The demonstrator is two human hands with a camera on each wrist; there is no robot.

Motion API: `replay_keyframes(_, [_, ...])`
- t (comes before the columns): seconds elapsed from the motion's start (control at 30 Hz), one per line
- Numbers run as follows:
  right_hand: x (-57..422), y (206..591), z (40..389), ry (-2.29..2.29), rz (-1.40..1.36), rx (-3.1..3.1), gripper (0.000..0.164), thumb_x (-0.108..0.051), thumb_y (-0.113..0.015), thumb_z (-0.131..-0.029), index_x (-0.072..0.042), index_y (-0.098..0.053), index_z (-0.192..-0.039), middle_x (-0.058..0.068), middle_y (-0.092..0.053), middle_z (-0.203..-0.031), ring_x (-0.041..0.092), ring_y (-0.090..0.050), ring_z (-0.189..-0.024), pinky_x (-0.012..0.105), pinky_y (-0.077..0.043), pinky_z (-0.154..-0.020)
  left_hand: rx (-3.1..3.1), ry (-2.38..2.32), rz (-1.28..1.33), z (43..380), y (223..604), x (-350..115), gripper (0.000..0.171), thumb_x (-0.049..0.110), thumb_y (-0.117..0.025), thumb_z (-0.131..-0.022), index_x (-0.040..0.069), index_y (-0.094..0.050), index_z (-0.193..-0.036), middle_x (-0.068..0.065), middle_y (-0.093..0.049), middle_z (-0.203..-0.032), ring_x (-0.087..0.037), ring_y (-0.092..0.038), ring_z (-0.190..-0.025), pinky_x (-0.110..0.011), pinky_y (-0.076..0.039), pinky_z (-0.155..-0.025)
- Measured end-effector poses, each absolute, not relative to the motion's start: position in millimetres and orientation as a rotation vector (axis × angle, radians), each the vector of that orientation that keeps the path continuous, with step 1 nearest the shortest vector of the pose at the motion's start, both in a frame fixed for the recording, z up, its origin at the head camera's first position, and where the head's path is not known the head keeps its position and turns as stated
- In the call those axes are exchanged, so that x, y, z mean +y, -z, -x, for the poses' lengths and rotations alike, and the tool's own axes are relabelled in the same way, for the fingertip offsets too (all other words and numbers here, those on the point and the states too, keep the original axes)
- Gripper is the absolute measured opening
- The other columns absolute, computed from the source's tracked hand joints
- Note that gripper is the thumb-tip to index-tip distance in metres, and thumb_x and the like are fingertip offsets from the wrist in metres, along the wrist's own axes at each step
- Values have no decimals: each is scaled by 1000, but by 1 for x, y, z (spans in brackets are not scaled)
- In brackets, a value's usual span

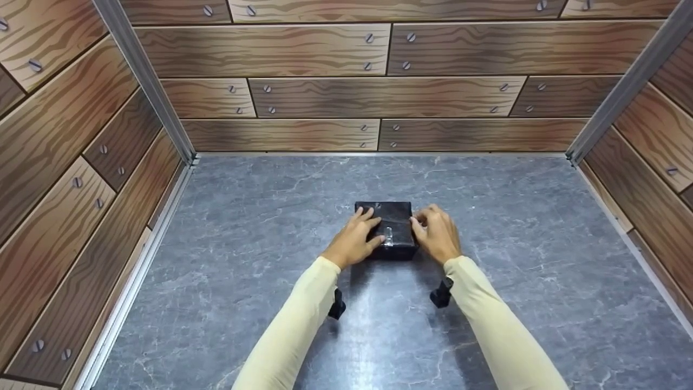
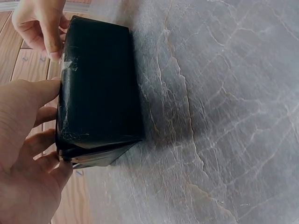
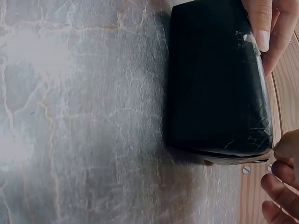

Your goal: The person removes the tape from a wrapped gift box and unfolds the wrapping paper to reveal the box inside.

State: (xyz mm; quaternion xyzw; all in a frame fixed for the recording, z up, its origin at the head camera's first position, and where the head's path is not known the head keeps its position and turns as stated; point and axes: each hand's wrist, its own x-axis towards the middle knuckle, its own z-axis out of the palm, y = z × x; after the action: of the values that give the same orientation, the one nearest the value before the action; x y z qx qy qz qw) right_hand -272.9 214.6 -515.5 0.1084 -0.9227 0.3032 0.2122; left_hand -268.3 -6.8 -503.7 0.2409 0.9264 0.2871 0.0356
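A box in glossy black wrapping [image 1: 396, 219] sits on the grey marbled surface, with a strip of clear tape [image 1: 389, 235] near its front top edge. My left hand [image 1: 354, 237] rests spread over the top's left side, its thumb by the tape. At the right end, my right hand [image 1: 437, 234] has curled fingers, and thumb and forefinger pinch the edge of the wrapping at the top corner. Creased wrapping with a loose fold shows at the box's end [image 3: 233, 158] in the right wrist view. The box's underside is hidden.
Wood-plank-patterned walls [image 1: 319, 97] stand at the back and both sides, with metal posts [image 1: 146, 76] in the corners. The marbled surface [image 1: 243, 244] spreads around the box. Black wrist-camera mounts [image 1: 441, 293] hang beneath the pale yellow sleeves [image 1: 295, 325].
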Motion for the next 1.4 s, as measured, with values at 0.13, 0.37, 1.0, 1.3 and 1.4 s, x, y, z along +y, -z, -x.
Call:
replay_keyframes(0.13, [215,516,273,-833,-296,-2548,8,-8,-73,-89,0,-75,-88,11,-66,-85,31,-63,-76,48,-51,-69,2849,-874,-734,268,503,-7,54,31,-61,-102,2,-52,-147,-15,-35,-160,-35,-21,-152,-45,-20,-123])
replay_keyframes(0.37, [216,517,273,-840,-258,-2535,8,-7,-73,-87,0,-75,-86,11,-65,-84,32,-63,-75,49,-50,-69,2839,-877,-715,267,504,-7,54,33,-61,-103,3,-52,-147,-14,-34,-161,-33,-19,-153,-45,-21,-123])
replay_keyframes(1.0, [220,519,272,-825,-209,-2522,9,-7,-72,-87,1,-74,-84,11,-64,-84,32,-63,-76,49,-51,-68,2840,-886,-727,267,505,-7,54,32,-60,-103,3,-51,-148,-14,-33,-162,-33,-18,-153,-46,-21,-123])
replay_keyframes(1.3, [221,521,271,-813,-194,-2512,9,-6,-73,-87,2,-73,-84,12,-64,-83,33,-64,-75,49,-52,-67,2844,-881,-714,267,506,-6,55,34,-60,-103,4,-51,-148,-13,-32,-162,-33,-18,-153,-49,-21,-123])
replay_keyframes(1.4, [222,521,272,-805,-189,-2510,10,-7,-72,-88,2,-73,-84,13,-65,-84,34,-64,-76,50,-52,-67,2840,-881,-716,267,506,-7,55,34,-59,-103,4,-50,-148,-13,-32,-162,-33,-17,-153,-49,-20,-123])
